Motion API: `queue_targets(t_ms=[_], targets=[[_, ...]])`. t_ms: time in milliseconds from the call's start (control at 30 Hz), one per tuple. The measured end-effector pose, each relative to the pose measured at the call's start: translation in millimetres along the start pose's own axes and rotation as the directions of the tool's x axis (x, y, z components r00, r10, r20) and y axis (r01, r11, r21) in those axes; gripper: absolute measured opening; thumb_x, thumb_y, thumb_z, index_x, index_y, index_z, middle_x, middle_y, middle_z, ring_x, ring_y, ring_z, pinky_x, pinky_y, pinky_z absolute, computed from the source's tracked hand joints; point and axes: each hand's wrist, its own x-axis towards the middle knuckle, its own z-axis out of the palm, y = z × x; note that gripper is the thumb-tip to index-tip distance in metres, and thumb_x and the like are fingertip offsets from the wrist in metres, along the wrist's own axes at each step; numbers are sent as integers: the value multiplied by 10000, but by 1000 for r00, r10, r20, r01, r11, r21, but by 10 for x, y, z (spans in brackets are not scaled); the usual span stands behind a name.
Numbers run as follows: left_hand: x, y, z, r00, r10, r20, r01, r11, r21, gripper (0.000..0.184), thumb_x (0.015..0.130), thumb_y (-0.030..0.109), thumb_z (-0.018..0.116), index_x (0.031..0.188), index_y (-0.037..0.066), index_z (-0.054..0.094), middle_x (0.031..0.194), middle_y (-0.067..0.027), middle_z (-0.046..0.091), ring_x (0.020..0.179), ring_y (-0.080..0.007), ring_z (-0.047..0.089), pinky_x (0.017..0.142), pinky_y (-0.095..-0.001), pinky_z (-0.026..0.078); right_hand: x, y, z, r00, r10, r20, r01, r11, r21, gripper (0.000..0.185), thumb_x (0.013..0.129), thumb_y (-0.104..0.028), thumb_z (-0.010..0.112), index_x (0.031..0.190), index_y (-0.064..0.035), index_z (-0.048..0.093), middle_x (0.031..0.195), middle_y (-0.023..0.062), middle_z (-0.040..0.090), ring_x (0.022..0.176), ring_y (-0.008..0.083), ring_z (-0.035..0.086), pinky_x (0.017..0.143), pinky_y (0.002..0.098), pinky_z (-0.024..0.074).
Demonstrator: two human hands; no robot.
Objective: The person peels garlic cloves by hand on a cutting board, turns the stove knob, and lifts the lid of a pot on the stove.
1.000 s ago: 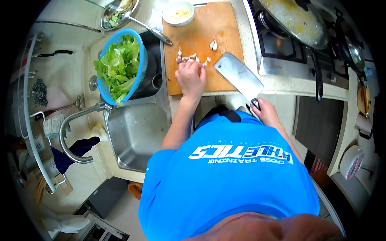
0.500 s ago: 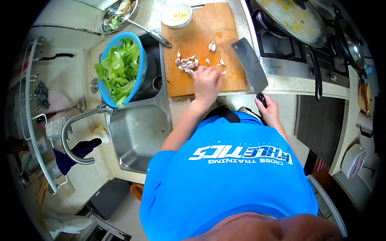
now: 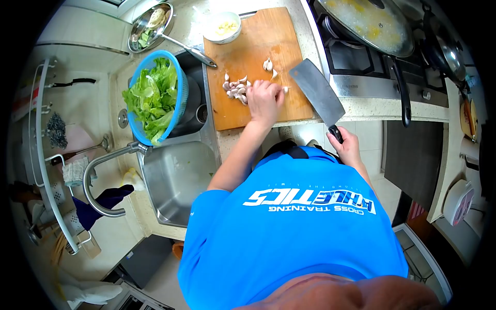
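My left hand [image 3: 265,103] is over the wooden cutting board [image 3: 268,36], fingers bent and close together beside a pile of garlic cloves [image 3: 236,91]. Whatever its fingertips may hold is hidden. A few more cloves [image 3: 268,64] lie farther up the board, and one is just right of my fingers. My right hand [image 3: 347,147] grips the black handle of a cleaver [image 3: 318,92], whose broad blade points up and left, over the board's right edge. At the board's top left stands a white bowl [image 3: 222,28] with chopped pale pieces.
Leafy greens [image 3: 155,95] fill a blue basket [image 3: 182,98] over the sink [image 3: 178,175]. A ladle [image 3: 188,49] reaches from a metal bowl [image 3: 150,26] to the board. Right of the board, a lidded pan [image 3: 372,26] and another pan [image 3: 444,49] sit on the stove.
My left hand has moved right and slightly up from the pile's near edge, uncovering more cloves. Since a second ago the cleaver has swung steeper, still in my right hand.
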Motion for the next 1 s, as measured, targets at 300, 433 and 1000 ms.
queue_targets(t_ms=[300,433,1000], targets=[[-192,-61,-69,979,-194,-57,191,980,-56,83,687,116,664,641,112,595,632,4,569,702,-205,529,628,-352,357,33,-36,43,996,-15,90,45,938,-343,208,812,-234,637,845,-37,582,728,167,595,666,338,571,596,380,435],[-235,-77,-166,979,-173,-104,171,985,-29,85,711,127,675,664,114,606,643,9,571,723,-195,535,656,-339,367,26,-59,40,996,-38,84,64,941,-331,203,817,-231,634,855,-40,576,733,171,595,670,345,571,594,389,434],[-277,-222,-513,952,-226,-205,216,974,-69,66,703,76,669,744,101,623,710,-8,595,733,-196,528,680,-330,387,35,-92,47,979,-93,181,144,944,-297,214,810,-247,644,857,-52,567,764,168,603,702,362,578,597,395,449]])
